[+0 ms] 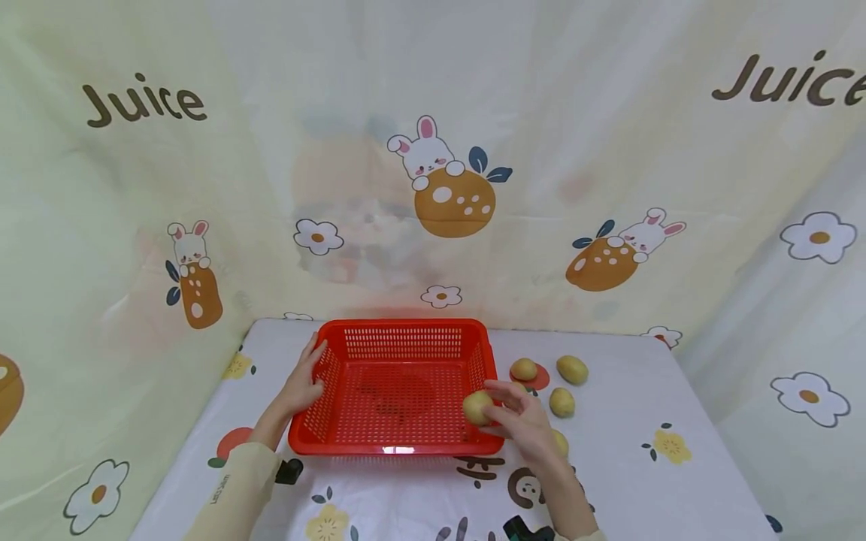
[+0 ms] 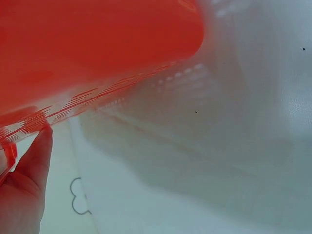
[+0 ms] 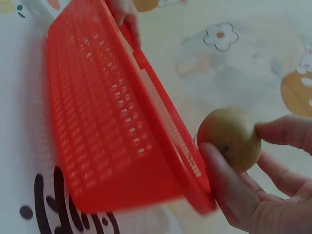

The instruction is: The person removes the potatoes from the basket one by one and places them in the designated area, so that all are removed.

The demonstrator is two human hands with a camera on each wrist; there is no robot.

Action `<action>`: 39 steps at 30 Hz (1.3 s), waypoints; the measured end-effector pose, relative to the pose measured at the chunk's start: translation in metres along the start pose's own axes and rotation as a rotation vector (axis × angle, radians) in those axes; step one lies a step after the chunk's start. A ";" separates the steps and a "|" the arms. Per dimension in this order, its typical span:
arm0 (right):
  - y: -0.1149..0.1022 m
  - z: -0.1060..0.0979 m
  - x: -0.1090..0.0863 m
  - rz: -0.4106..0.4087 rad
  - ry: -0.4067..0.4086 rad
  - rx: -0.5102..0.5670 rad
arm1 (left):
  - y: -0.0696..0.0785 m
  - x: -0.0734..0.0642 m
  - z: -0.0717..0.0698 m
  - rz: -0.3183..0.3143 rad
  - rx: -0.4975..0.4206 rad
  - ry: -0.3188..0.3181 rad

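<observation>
A red plastic basket (image 1: 399, 449) with slotted walls stands on the table in the head view, nothing lying in it. My left hand (image 1: 302, 383) holds its left rim; the left wrist view has one finger (image 2: 36, 158) against the outside of the slotted wall. Between the thumb and fingers of my right hand (image 1: 524, 421) is a round yellowish potato (image 1: 477, 408), pinched over the basket's right side near the rim. The right wrist view gives the potato (image 3: 231, 139) up close, with the thumb on its near side and fingertips on the far one.
Right of the basket lie several loose potatoes, among them one at the back (image 1: 572, 369), one nearer (image 1: 561, 403) and one partly behind my right wrist (image 1: 560, 443). A patterned cloth (image 1: 365, 496) covers the table. Printed curtains (image 1: 541, 98) hang behind and at both sides.
</observation>
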State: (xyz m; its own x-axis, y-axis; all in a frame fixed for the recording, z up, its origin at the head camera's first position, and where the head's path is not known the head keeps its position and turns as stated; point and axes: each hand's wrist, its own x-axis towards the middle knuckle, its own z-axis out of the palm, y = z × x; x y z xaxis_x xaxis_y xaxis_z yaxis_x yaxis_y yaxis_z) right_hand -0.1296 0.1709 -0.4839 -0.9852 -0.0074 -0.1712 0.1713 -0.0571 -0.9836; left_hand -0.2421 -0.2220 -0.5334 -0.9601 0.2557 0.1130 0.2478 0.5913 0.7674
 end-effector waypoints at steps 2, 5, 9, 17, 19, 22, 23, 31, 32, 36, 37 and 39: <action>0.000 -0.010 -0.004 0.010 0.010 0.010 | 0.000 0.000 0.001 0.001 0.002 -0.003; 0.000 -0.024 -0.009 0.018 0.043 0.024 | -0.001 0.001 0.001 0.005 0.007 -0.005; 0.006 -0.042 -0.015 0.031 0.112 0.023 | -0.002 0.000 0.002 0.010 -0.007 -0.005; 0.019 -0.088 -0.026 0.112 0.217 -0.057 | -0.005 -0.006 0.003 -0.006 -0.035 -0.014; 0.024 -0.100 -0.029 0.144 0.244 -0.084 | -0.004 -0.006 0.003 0.004 -0.034 -0.006; 0.034 -0.115 -0.031 0.199 0.295 -0.109 | -0.004 -0.004 0.002 0.015 -0.030 0.002; 0.037 -0.120 -0.032 0.212 0.305 -0.109 | -0.004 -0.003 0.002 0.016 -0.027 0.004; 0.068 -0.144 -0.042 0.322 0.377 -0.141 | -0.004 -0.002 0.001 -0.010 -0.022 0.000; 0.073 -0.145 -0.043 0.319 0.373 -0.133 | -0.004 -0.002 0.001 -0.009 -0.024 0.002; 0.083 -0.147 -0.046 0.276 0.350 -0.097 | -0.005 -0.001 0.000 0.002 -0.021 0.011; 0.085 -0.147 -0.046 0.262 0.357 -0.089 | -0.005 -0.001 0.000 0.009 -0.025 0.010; 0.087 -0.147 -0.047 0.245 0.358 -0.096 | -0.006 -0.001 0.000 0.018 -0.023 0.010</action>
State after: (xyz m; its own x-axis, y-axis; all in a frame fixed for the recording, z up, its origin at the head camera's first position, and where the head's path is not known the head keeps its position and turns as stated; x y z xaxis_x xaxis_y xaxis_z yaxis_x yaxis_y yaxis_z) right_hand -0.0684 0.3131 -0.5704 -0.8553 0.3383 -0.3925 0.4159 -0.0035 -0.9094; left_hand -0.2428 -0.2254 -0.5380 -0.9569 0.2581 0.1330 0.2618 0.5692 0.7794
